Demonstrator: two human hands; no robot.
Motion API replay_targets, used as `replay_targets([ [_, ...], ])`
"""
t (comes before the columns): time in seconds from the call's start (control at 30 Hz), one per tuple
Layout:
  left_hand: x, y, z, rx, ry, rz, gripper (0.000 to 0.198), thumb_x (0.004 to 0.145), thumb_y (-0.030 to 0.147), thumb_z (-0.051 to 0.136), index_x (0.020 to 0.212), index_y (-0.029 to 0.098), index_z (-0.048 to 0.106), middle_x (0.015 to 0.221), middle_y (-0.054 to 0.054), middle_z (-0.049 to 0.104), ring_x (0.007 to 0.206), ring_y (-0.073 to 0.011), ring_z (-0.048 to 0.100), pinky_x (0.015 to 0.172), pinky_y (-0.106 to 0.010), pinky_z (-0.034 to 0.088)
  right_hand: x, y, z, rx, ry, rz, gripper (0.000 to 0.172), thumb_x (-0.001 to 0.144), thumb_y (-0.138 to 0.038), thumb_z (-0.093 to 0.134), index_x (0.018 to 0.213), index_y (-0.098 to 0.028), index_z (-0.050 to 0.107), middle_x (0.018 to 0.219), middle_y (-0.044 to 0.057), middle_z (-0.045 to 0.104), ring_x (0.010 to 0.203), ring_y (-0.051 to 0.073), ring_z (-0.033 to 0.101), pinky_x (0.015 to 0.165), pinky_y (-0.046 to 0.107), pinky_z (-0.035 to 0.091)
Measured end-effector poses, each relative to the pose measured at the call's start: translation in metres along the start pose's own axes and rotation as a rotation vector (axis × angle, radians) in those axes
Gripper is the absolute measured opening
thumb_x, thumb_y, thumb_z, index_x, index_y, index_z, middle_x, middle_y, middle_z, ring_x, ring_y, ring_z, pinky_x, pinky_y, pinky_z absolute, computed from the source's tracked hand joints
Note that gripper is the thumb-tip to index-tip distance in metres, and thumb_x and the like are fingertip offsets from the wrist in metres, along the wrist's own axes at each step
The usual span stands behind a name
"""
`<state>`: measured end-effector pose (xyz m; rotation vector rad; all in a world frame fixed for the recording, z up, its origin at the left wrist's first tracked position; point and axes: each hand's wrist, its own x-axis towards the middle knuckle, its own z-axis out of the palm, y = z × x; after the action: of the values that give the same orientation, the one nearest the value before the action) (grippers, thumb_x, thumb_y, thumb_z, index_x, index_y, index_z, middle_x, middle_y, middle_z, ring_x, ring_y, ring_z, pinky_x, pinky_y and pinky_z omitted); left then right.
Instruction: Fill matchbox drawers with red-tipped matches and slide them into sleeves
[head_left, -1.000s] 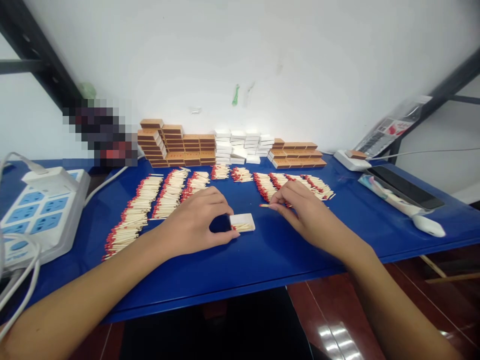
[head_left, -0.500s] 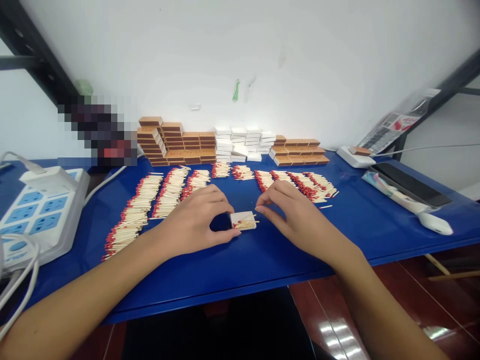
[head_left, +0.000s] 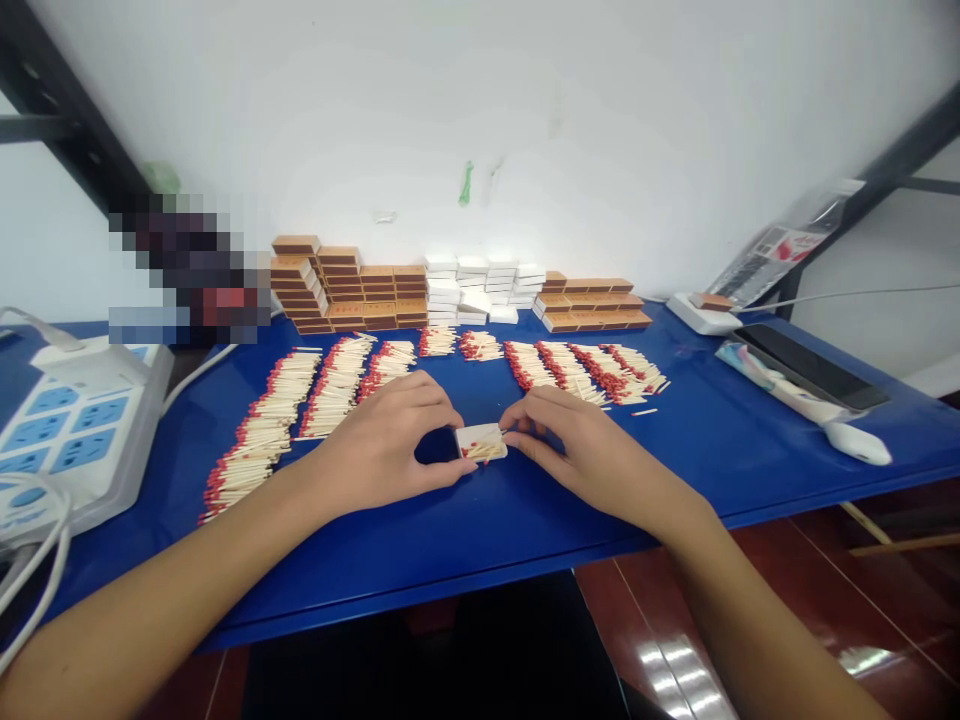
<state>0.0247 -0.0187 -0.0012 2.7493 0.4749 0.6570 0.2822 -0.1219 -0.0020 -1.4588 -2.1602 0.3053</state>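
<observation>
A small white matchbox tray [head_left: 472, 436] lies on the blue table with a few red-headed matches [head_left: 480, 452] inside, lying unevenly at its near side. My left hand [head_left: 397, 435] grips the tray's left end, thumb at the near corner and index finger at the far corner. At the tray's right end, the thumb and index finger of my right hand [head_left: 577, 440] are closed around the match ends; the fingertips partly hide what they pinch. One loose match [head_left: 644, 412] lies to the right of that hand.
Rows of matches [head_left: 259, 425] spread left and right behind my hands. Brown matchboxes [head_left: 379, 290] and white trays [head_left: 457, 290] are stacked along the wall. A power strip [head_left: 82, 430] with cables stands left; a dark phone [head_left: 810, 365] and a white-ended packet [head_left: 795, 390] lie right.
My right hand has moved left and closed at the tray's right end. The match ends that stuck out there are now covered by its fingers. My left hand keeps its grip.
</observation>
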Motion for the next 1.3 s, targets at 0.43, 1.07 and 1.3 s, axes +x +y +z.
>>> replay_targets([
  [0.43, 0.001, 0.002, -0.001, -0.007, -0.001, -0.002, 0.024, 0.095, 0.042, 0.083, 0.103, 0.02, 0.079, 0.103, -0.006, 0.076, 0.103, -0.0253, 0.067, 0.091, -0.041, 0.054, 0.003, 0.001, -0.009, 0.001, 0.054, 0.025, 0.014, 0.109, -0.03, 0.063, 0.099, -0.024, 0.071, 0.093, 0.003, 0.07, 0.081, 0.019, 0.063, 0.074, 0.034, 0.049],
  [1.07, 0.002, 0.002, -0.001, 0.0, -0.018, -0.016, 0.025, 0.095, 0.044, 0.082, 0.104, 0.021, 0.08, 0.104, -0.007, 0.076, 0.103, -0.0263, 0.068, 0.092, -0.041, 0.055, -0.003, 0.067, -0.022, -0.248, 0.133, -0.012, 0.02, 0.108, -0.027, 0.058, 0.111, -0.025, 0.078, 0.104, 0.011, 0.071, 0.101, 0.031, 0.066, 0.096, 0.051, 0.053],
  [1.3, 0.001, 0.002, -0.002, 0.0, -0.018, -0.014, 0.026, 0.096, 0.043, 0.081, 0.106, 0.02, 0.079, 0.104, -0.007, 0.076, 0.105, -0.0263, 0.068, 0.095, -0.042, 0.055, -0.002, 0.067, -0.02, -0.236, 0.126, -0.013, 0.017, 0.107, -0.028, 0.058, 0.109, -0.025, 0.075, 0.101, 0.01, 0.067, 0.098, 0.03, 0.063, 0.088, 0.046, 0.054],
])
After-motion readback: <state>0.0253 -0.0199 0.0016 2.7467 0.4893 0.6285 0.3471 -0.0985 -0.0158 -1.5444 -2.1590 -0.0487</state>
